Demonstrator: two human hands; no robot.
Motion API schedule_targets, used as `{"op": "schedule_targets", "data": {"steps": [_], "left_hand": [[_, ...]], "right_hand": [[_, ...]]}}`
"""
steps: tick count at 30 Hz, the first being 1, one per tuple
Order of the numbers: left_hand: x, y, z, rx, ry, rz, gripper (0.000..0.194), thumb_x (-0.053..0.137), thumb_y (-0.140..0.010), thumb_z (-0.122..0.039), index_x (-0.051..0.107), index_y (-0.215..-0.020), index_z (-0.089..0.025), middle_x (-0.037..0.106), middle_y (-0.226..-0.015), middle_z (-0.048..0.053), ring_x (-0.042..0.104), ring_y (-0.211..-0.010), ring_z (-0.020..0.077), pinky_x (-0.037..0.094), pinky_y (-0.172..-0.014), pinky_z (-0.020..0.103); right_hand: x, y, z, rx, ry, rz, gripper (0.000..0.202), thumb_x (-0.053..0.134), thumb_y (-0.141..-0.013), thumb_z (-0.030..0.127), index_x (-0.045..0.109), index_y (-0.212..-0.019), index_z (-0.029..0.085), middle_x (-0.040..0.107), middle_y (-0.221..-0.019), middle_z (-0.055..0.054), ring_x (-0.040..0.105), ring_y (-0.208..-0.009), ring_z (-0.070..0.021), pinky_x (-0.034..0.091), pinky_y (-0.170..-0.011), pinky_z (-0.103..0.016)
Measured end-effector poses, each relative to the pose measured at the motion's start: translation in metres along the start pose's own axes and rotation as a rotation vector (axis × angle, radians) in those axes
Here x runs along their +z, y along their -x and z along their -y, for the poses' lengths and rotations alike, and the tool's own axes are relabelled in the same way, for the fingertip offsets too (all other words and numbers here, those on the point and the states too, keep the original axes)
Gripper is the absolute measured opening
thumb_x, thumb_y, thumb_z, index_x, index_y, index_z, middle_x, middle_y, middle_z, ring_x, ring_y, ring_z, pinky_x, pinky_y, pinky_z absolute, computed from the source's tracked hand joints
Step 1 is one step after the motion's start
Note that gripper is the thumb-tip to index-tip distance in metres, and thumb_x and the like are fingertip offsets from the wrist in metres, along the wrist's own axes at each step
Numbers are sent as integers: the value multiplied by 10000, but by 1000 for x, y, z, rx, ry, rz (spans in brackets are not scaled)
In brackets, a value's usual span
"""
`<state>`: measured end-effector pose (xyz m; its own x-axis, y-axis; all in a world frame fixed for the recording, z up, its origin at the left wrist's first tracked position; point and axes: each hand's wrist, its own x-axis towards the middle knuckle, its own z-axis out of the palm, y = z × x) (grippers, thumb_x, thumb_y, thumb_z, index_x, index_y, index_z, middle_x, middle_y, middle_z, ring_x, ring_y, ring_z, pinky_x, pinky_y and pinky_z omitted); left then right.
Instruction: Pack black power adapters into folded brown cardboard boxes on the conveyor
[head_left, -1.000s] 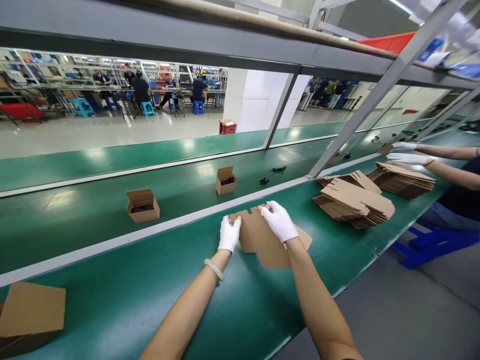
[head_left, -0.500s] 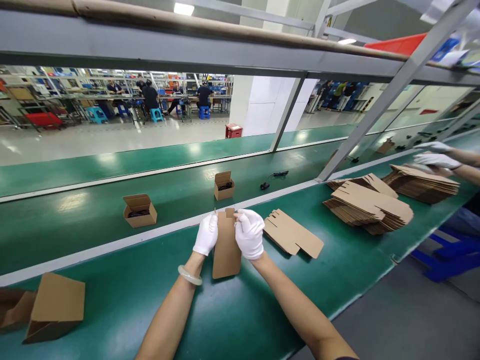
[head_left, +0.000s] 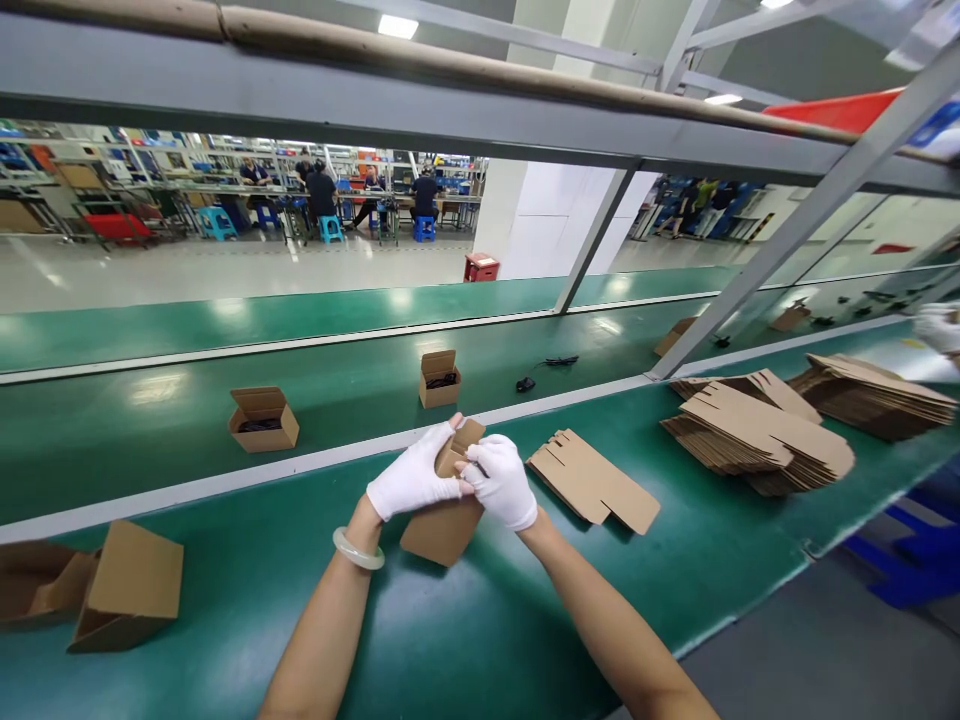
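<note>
In the head view, the left hand and right hand had their grip closed on a partly folded carton above the surface, its folding apparently unfinished. One flat blank and stacked blanks remained unfolded rightward; two open boxes beyond held dark contents.

Two open cable boxes, one held carton

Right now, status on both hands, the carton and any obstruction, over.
Left hand and right hand: both on carton. Carton: partly folded. Flat blank: to their right, apart; nothing seen blocking.
</note>
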<state>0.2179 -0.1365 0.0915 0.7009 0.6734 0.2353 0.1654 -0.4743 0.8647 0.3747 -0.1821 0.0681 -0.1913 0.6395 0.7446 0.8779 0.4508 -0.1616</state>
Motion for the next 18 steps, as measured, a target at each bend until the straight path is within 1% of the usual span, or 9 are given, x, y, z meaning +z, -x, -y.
{"op": "schedule_targets", "data": {"steps": [1, 3, 5, 7, 8, 10, 12, 15, 18], "left_hand": [[-1, 1, -2, 13, -18, 36, 762, 712, -641, -429, 391, -1299, -219, 478, -1293, 103, 460, -1180, 262, 364, -998, 386], [-1, 1, -4, 25, -50, 69, 560, 717, -634, -414, 529, -1118, -204, 553, -1137, 79, 535, -1037, 240, 424, -914, 370], [0, 0, -3, 24, -79, 63, 387, 702, -651, -397, 568, -947, -187, 568, -1016, 56, 553, -929, 216, 450, -844, 358], [0, -1, -2, 25, -92, 27, 330, 699, -654, -375, 553, -877, -181, 561, -1003, 52, 544, -930, 216, 448, -834, 358], [0, -1, -1, 33, -88, 8, 320, 700, -653, -364, 544, -864, -180, 555, -1035, 57, 537, -963, 222, 441, -849, 361], [-1, 0, -1, 67, -67, -20, 308, 701, -654, -346, 525, -845, -180, 523, -1144, 76, 511, -1048, 237, 420, -892, 367], [-1, 1, -2, 112, -53, -32, 297, 701, -654, -333, 511, -826, -182, 467, -1249, 90, 478, -1121, 252, 399, -928, 378], [0, 1, -4, 162, -52, -47, 287, 698, -657, -330, 501, -810, -188, 444, -1288, 98, 462, -1156, 264, 386, -948, 392], [2, 1, -4, 165, -47, -41, 318, 706, -645, -343, 496, -832, -194, 480, -1251, 106, 489, -1124, 261, 398, -936, 390]], "right_hand": [[-3, -1, -1, -10, -21, 7, 358, 427, -859, 284, 457, -514, 194, 382, -465, 26, 347, -487, -120, 311, -586, -274], [-7, -1, -3, -25, -68, 13, 335, 446, -845, 263, 465, -518, 196, 417, -473, 20, 381, -496, -121, 337, -600, -277], [-10, 2, -5, 17, -122, -42, 250, 448, -835, 235, 536, -605, 194, 526, -568, -8, 476, -581, -138, 383, -666, -294], [-12, 5, -7, 193, -174, -204, 182, 427, -840, 229, 603, -822, 188, 623, -815, -64, 555, -798, -181, 407, -788, -342], [-13, 6, -8, 319, -228, -282, 219, 413, -848, 243, 593, -960, 185, 622, -962, -89, 550, -922, -201, 401, -848, -371], [-17, 6, -10, 564, -454, -309, 331, 396, -868, 306, 514, -1157, 194, 563, -1163, -105, 500, -1087, -218, 386, -921, -402], [-22, 2, -11, 714, -844, -111, 392, 373, -881, 384, 475, -1218, 212, 540, -1228, -94, 501, -1117, -217, 407, -929, -399], [-28, -4, -9, 804, -1340, 210, 411, 370, -872, 422, 499, -1201, 211, 556, -1224, -94, 547, -1075, -231, 449, -900, -402], [-28, -6, -5, 852, -1479, 284, 407, 484, -801, 323, 502, -1188, 196, 570, -1203, -97, 562, -1055, -237, 448, -902, -398]]}}
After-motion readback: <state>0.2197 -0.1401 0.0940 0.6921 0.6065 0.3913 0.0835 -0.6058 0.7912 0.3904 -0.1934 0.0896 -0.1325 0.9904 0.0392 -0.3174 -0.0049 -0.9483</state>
